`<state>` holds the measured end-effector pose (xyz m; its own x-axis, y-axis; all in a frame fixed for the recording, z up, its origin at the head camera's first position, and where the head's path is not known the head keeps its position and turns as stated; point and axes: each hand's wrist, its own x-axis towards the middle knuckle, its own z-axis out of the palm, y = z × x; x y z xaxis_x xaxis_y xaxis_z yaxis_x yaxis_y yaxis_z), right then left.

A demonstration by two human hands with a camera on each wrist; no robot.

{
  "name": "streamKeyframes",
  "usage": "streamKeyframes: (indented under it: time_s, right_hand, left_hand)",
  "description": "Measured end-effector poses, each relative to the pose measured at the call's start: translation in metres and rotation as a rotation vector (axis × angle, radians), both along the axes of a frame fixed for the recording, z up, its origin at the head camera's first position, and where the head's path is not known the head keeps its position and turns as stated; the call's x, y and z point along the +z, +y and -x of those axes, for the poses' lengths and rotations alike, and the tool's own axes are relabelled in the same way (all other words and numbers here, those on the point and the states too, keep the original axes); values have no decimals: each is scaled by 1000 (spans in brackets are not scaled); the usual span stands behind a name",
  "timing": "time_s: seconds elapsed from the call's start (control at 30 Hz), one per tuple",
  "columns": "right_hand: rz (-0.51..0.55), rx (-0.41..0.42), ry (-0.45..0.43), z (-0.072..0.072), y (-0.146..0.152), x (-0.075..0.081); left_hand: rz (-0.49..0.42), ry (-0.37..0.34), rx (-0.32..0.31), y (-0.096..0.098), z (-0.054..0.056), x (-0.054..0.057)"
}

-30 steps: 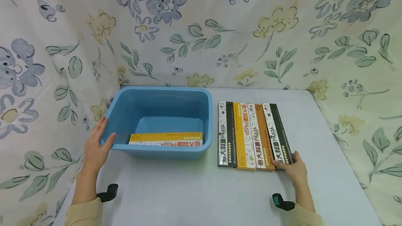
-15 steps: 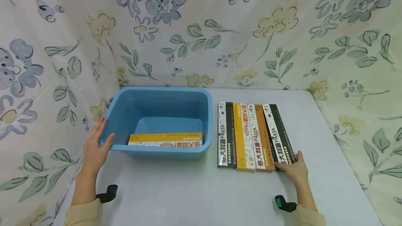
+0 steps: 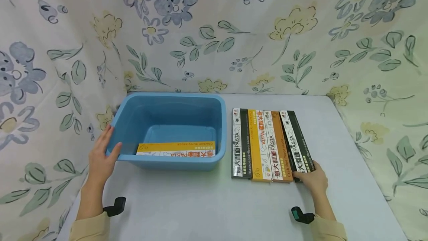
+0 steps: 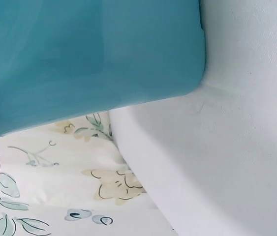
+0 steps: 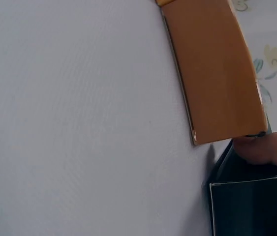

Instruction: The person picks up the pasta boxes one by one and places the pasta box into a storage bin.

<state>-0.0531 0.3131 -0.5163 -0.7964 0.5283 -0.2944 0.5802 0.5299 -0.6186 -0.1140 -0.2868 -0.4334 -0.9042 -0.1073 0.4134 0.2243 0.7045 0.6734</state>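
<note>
My right hand (image 3: 313, 178) grips the near end of a black-and-white pasta box (image 3: 297, 145), thumb on its left side and fingers on its right. In the right wrist view, the thumb presses the dark side of that pasta box (image 5: 247, 206), which is tilted beside an orange box (image 5: 217, 73). The box's far end rests near the row. My left hand (image 3: 101, 155) lies at the front left corner of a blue plastic tub (image 3: 174, 162), fingers straight along the rim and thumb at the front. Inside the tub is a yellow-and-white pasta box (image 3: 175, 148).
Left of the held box lie a brown-and-white pasta box (image 3: 280, 148), a yellow-and-white one (image 3: 255, 144) and another black-and-white one (image 3: 240, 144), side by side. The white table (image 3: 214, 203) is backed by a floral curtain (image 3: 214, 36). Black wrist cameras sit on both wrists.
The near end of the black-and-white box has shifted slightly right with my right hand, widening its gap from the brown box. My left hand stays at the tub's corner.
</note>
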Motion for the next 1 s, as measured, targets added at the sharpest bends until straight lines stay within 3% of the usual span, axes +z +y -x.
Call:
streamKeyframes:
  time_s: [0.3,0.63,1.0]
  right_hand:
    - [132,-108,31,2,-5,4]
    - [151,-218,83,1,-10,14]
    - [147,-269,128,-1,-8,21]
  left_hand:
    - [-7,-3,-6,0,0,1]
    - [-3,-10,0,-1,0,0]
    - [-5,-13,0,-1,0,1]
